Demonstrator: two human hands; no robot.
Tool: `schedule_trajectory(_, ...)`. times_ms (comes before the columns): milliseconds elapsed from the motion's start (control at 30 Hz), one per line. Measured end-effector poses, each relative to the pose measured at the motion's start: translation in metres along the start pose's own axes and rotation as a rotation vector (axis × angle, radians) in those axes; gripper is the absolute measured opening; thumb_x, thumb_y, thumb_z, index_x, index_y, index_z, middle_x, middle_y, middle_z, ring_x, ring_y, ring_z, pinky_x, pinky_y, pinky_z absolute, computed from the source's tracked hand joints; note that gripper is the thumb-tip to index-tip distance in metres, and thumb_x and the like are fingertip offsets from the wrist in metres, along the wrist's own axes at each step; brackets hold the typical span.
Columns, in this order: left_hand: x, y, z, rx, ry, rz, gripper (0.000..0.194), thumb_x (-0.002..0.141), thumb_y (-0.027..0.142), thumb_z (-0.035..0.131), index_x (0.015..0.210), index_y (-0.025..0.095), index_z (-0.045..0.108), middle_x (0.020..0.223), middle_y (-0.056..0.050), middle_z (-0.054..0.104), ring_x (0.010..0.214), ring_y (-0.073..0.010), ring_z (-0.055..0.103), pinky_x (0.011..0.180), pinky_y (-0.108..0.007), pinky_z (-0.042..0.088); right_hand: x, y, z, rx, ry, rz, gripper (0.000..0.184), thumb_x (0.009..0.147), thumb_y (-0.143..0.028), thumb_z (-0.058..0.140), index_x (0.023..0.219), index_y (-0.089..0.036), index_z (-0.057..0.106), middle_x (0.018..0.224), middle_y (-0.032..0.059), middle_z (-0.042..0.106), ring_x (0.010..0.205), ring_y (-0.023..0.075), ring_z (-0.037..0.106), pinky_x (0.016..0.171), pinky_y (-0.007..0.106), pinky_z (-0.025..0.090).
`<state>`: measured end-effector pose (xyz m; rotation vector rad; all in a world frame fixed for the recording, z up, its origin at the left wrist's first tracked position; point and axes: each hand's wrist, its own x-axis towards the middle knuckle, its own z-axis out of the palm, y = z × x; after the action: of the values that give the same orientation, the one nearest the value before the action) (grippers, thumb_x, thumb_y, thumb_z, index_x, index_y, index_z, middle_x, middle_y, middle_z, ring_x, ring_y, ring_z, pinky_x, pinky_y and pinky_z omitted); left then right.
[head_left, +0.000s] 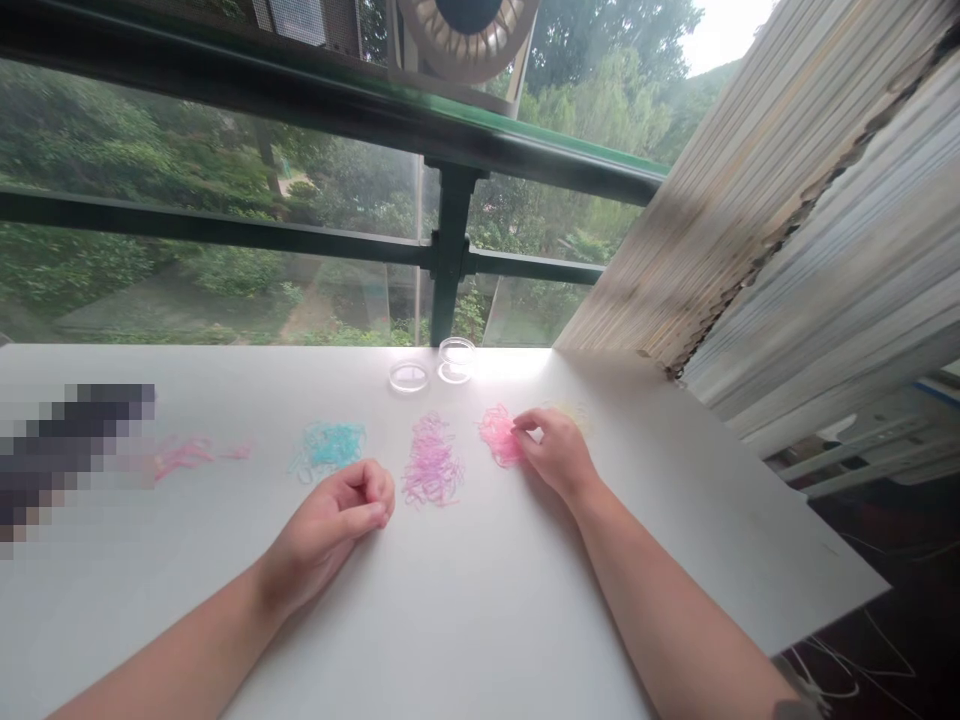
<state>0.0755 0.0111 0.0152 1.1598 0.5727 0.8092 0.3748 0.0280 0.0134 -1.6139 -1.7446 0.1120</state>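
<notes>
My right hand [556, 450] pinches at the right edge of a pile of bright pink rubber bands [501, 436], thumb and fingertips touching it. Partly hidden behind that hand is a pale yellow pile [574, 415]. My left hand [335, 525] rests on the table, fingers curled in and thumb pressed against them; whatever they may hold is hidden. Just beyond it lies a blue pile of rubber bands [335, 443]. Between the two hands spreads a purple pile of rubber bands [433, 465].
On the white table [465, 620], two clear round dishes [409, 377] stand near the window edge, one made of stacked parts. Farther left are a few scattered pink bands [184, 455] beside a blurred-out dark shape [67, 450]. A blind [675, 190] hangs at the right.
</notes>
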Motion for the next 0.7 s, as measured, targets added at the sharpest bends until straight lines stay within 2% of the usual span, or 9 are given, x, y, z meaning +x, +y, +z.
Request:
schedule_trajectory(233,0.0,-0.0015,-0.0014,-0.001,-0.008,0.008,0.022,0.08,0.025,0.057,0.072,0.019,0.038,0.068,0.002,0.037,0.064,-0.0112,0.035,0.059,-0.026,0.027,-0.0004,0.0004,0.0003,0.056,-0.002,0.045,0.015,0.07,-0.015,0.053,0.077,-0.021,0.065,0.075,0.0015,0.069,0.07,0.0165,0.062,0.07,0.029,0.047)
schedule_trajectory(400,-0.0006,-0.002,-0.0024,-0.001,-0.007,-0.003,0.021,0.08,0.025,0.057,0.072,0.019,0.038,0.069,0.002,0.037,0.064,-0.0113,0.035,0.059,-0.026,0.027,-0.0019,-0.0013,0.0006,0.19,-0.009,0.151,0.018,0.078,-0.019,0.047,0.084,-0.021,0.064,0.079,0.002,0.072,0.075,0.0166,0.064,0.069,0.029,0.048)
schedule_trajectory(533,-0.0003,-0.0007,-0.0011,0.001,-0.004,0.001,0.021,0.08,0.025,0.057,0.072,0.019,0.038,0.069,0.002,0.038,0.064,-0.0113,0.036,0.059,-0.025,0.027,-0.002,-0.0009,0.0011,0.279,0.01,0.236,0.021,0.083,-0.021,0.041,0.09,-0.021,0.061,0.079,0.0017,0.072,0.071,0.0153,0.065,0.069,0.029,0.049)
schedule_trajectory(700,-0.0001,-0.0002,-0.0004,-0.003,0.005,0.001,0.021,0.079,0.025,0.058,0.071,0.018,0.039,0.068,0.002,0.038,0.064,-0.0114,0.036,0.059,-0.025,0.028,-0.0018,-0.0015,0.0014,0.335,0.03,0.235,0.021,0.084,-0.024,0.041,0.091,-0.02,0.06,0.079,0.0028,0.072,0.071,0.0159,0.066,0.07,0.03,0.049)
